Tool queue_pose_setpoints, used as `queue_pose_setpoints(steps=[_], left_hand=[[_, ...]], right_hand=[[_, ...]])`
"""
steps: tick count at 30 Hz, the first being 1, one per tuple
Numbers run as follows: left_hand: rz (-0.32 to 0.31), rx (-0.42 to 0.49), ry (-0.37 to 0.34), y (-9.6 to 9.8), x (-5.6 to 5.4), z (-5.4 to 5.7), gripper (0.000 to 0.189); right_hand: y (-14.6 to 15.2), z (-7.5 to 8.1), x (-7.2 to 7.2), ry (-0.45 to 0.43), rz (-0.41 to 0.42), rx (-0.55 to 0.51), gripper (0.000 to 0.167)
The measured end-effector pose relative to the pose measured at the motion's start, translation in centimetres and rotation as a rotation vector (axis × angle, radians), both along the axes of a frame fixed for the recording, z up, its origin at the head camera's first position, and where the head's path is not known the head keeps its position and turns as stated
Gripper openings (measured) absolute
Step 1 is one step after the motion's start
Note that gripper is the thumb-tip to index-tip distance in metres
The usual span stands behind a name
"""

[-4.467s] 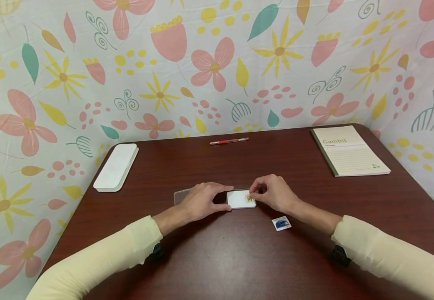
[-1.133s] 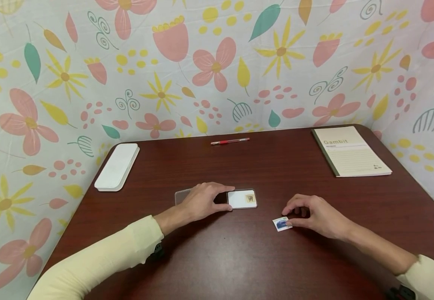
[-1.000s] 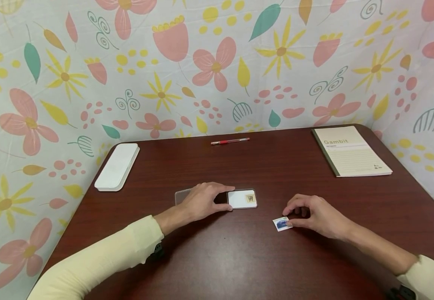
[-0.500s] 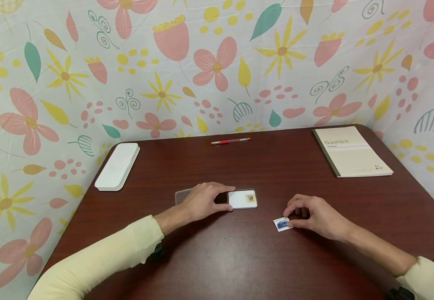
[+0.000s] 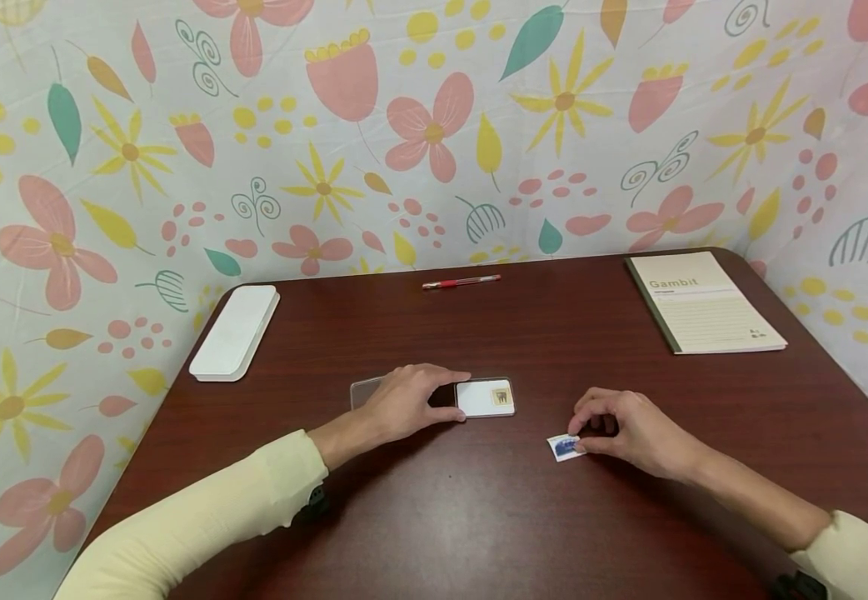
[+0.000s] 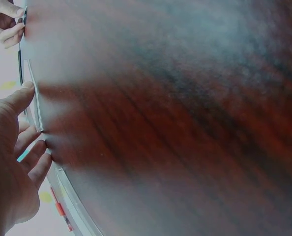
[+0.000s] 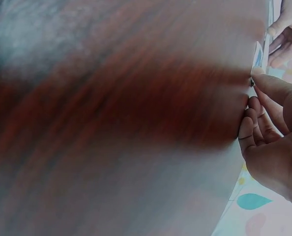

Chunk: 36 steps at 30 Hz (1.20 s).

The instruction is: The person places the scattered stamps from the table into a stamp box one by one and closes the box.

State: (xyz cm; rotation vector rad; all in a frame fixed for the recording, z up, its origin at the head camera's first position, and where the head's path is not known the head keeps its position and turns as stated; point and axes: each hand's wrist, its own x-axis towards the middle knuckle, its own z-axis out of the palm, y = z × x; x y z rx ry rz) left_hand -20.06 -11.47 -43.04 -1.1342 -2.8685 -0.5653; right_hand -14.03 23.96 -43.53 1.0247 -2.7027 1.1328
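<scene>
My left hand (image 5: 396, 406) holds a small clear case (image 5: 511, 412) at its left end, with the thumb on the near edge and a finger on the far edge. White backing fills the case, and a yellowish stamp (image 5: 501, 397) with a dark figure lies at its right side. Partly hidden behind the left hand is a clear lid (image 5: 361, 393). To the right of the case, my right hand (image 5: 632, 433) pinches the right edge of a blue-and-white stamp (image 5: 563, 447) between thumb and finger. In the right wrist view this stamp (image 7: 258, 55) stands tilted off the tabletop.
A white oblong box (image 5: 234, 333) lies at the table's left edge. A red pen (image 5: 461, 282) lies near the back edge, and a notebook (image 5: 704, 304) marked "Gambit" at the back right. Flowered cloth (image 5: 434, 142) hangs behind the dark wooden table (image 5: 441, 517).
The right hand has left the yellowish stamp in the case and moved right and nearer, to the blue stamp. It now pinches that stamp, which has tilted slightly. The left hand stays put.
</scene>
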Motion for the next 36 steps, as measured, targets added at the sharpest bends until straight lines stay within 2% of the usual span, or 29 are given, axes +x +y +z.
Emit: queue_pose_setpoints(steps=[13,22,36], left_hand=[[-0.003,0.002,0.006,0.0,0.0,0.0,0.06],[-0.001,-0.002,0.014,0.0,0.1,0.0,0.061],[-0.001,-0.009,0.014,0.1,0.1,0.1,0.06]], right_hand=[[-0.1,0.3,-0.2,-0.039,0.024,-0.006,0.029],[0.0,1.1,-0.1,-0.174,-0.057,-0.006,0.018],[-0.4,0.9,-0.3,-0.199,-0.054,-0.021,0.025]])
